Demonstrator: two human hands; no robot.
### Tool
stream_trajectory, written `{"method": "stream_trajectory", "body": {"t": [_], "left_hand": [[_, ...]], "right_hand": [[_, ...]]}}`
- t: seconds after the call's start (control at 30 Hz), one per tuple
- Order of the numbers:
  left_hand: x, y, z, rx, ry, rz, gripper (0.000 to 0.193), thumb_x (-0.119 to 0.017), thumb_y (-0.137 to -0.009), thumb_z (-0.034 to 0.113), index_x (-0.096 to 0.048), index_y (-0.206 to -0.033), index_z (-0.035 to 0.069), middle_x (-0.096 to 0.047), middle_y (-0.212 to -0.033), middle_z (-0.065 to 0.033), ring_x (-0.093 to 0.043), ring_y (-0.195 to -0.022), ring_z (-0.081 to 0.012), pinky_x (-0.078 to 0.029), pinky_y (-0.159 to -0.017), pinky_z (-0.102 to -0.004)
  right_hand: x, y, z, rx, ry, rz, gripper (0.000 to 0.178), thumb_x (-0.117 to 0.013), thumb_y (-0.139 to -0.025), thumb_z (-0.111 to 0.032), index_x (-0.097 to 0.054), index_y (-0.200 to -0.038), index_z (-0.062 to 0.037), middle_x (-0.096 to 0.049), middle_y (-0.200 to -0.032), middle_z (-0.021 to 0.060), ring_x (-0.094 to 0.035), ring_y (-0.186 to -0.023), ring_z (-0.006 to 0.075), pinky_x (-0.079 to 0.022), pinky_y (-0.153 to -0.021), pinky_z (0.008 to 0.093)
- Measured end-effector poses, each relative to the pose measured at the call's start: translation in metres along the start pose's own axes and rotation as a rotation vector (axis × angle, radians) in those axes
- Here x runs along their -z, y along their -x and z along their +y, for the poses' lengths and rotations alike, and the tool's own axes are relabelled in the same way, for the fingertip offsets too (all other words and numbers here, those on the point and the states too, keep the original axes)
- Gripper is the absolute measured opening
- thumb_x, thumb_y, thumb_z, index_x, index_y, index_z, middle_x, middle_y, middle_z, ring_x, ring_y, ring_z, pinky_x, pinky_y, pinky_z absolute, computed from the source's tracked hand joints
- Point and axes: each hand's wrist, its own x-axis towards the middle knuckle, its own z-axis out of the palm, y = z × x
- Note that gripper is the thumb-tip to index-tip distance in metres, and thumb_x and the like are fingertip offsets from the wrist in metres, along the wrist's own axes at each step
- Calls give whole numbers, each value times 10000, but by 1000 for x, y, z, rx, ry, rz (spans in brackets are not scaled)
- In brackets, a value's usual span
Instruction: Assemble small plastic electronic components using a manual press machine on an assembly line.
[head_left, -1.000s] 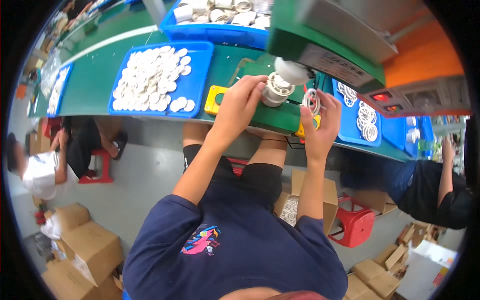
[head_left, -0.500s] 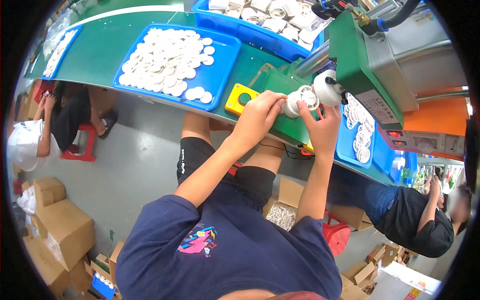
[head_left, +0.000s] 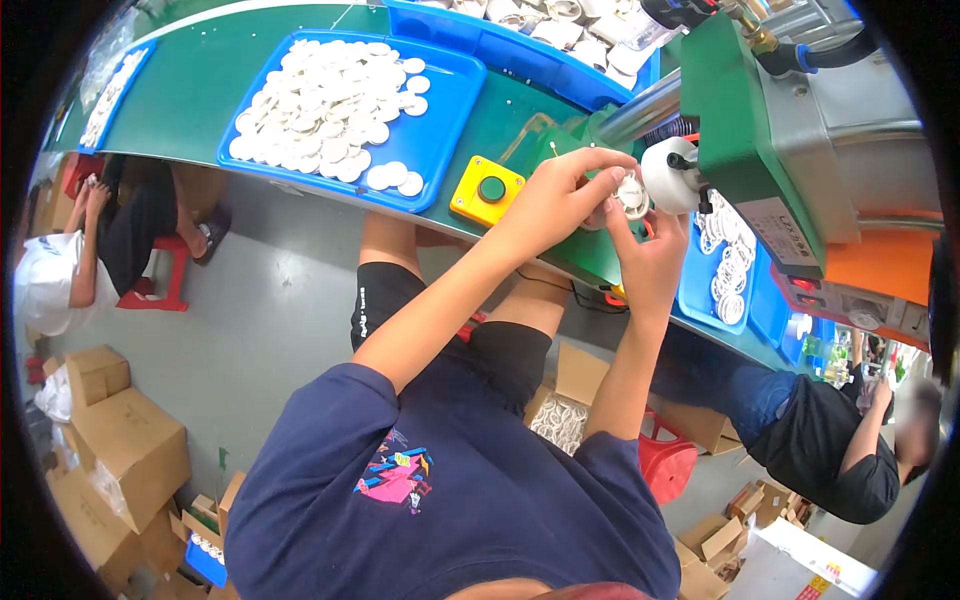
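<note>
Both hands are closed on a small white round part (head_left: 631, 193), the left hand (head_left: 555, 200) pinching it from above and the right hand (head_left: 650, 262) from below, just beside the machine's white roller (head_left: 667, 175), near the yellow button box (head_left: 486, 190) on the green surface (head_left: 200, 90).

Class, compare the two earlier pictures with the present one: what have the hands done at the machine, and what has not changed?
Both hands have closed together on one small white round part beside the machine's white head; earlier the left hand gripped a larger round piece while the right hand held a part apart. The blue tray of discs and the yellow button box stayed put.
</note>
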Motion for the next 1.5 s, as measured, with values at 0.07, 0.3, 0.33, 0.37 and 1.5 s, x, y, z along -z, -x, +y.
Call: {"method": "stream_trajectory", "body": {"t": [0.07,0.3,0.33,0.37,1.5], "left_hand": [[1,1,-2,15,58,-7,303,-599,-1035,219,-659,-1264,30,-667,-874,-3,-566,-695,-50,-482,-626,-223],[-5,2,0,13,84,74,264,-620,-1001,189,-694,-1207,42,-675,-834,-14,-578,-681,-59,-486,-615,-238],[-4,2,-3,19,83,80,264,-620,-1001,189,-694,-1207,42,-675,-834,-14,-578,-681,-59,-486,-615,-238],[-3,3,-6,12,83,87,270,-622,-998,191,-693,-1211,42,-682,-843,-16,-577,-678,-58,-485,-613,-238],[68,74,2,-314,-1266,290,337,-733,-881,144,-651,-1199,72,-622,-1207,-140,-582,-1125,-358,-458,-968,-464]], "right_hand": [[0,2,3,-14,-11,-9,433,-817,-828,-228,-704,-1206,-48,-659,-1166,132,-589,-1103,291,-469,-941,393],[-2,3,13,2,-51,5,468,-840,-818,-209,-686,-1226,-38,-624,-1202,142,-607,-1102,273,-482,-934,384],[-5,5,11,-3,-54,-2,468,-840,-818,-209,-686,-1226,-38,-624,-1202,142,-607,-1102,273,-482,-934,384],[-10,8,8,-39,-157,42,469,-834,-827,-199,-672,-1230,-24,-604,-1210,140,-610,-1101,263,-485,-938,377],[10,97,55,8,353,319,91,-616,-921,-68,-565,-929,7,-601,-1149,196,-542,-1051,371,-425,-925,475]]}}
